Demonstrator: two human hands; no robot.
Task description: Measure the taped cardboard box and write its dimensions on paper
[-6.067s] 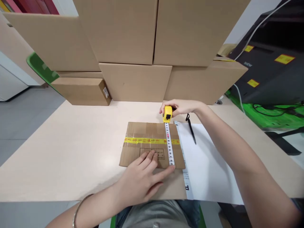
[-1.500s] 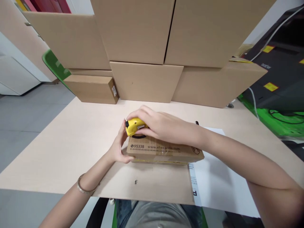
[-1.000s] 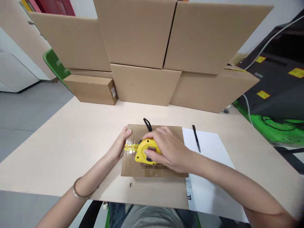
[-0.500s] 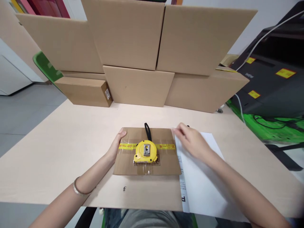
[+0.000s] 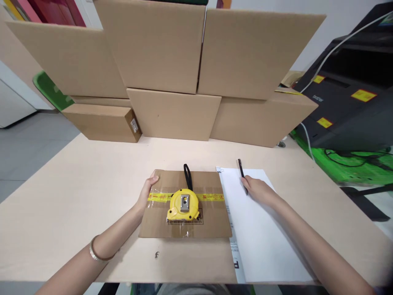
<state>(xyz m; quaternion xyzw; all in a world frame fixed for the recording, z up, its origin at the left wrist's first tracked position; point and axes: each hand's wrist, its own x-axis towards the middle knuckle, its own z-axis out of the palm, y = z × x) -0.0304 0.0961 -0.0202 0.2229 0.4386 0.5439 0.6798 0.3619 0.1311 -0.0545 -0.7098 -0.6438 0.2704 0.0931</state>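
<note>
A small cardboard box [image 5: 153, 223] with yellow printed tape lies in front of me. On top of it rests a yellow tape measure [image 5: 176, 209], whose black wrist strap [image 5: 188, 176] points away from me. My left hand [image 5: 146, 190] grips the box's left edge, thumb over the top. To the right of the box, white paper [image 5: 264, 237] lies over another printed sheet [image 5: 233, 250]. Above the paper my right hand [image 5: 259, 190] is closed, its fingertips around a black pen [image 5: 240, 166].
Stacked cardboard boxes [image 5: 175, 116] form a wall along the back of the pale table [image 5: 73, 196]. At the left end sits a flatter box [image 5: 101, 125]. A dark printer [image 5: 346, 106] with yellow stickers and a white cable [image 5: 331, 53] stands at the right, over a green surface [image 5: 353, 164].
My right hand has left the box's right edge, moved right over the paper and taken hold of the pen. My left hand stays on the box; the view has shifted slightly.
</note>
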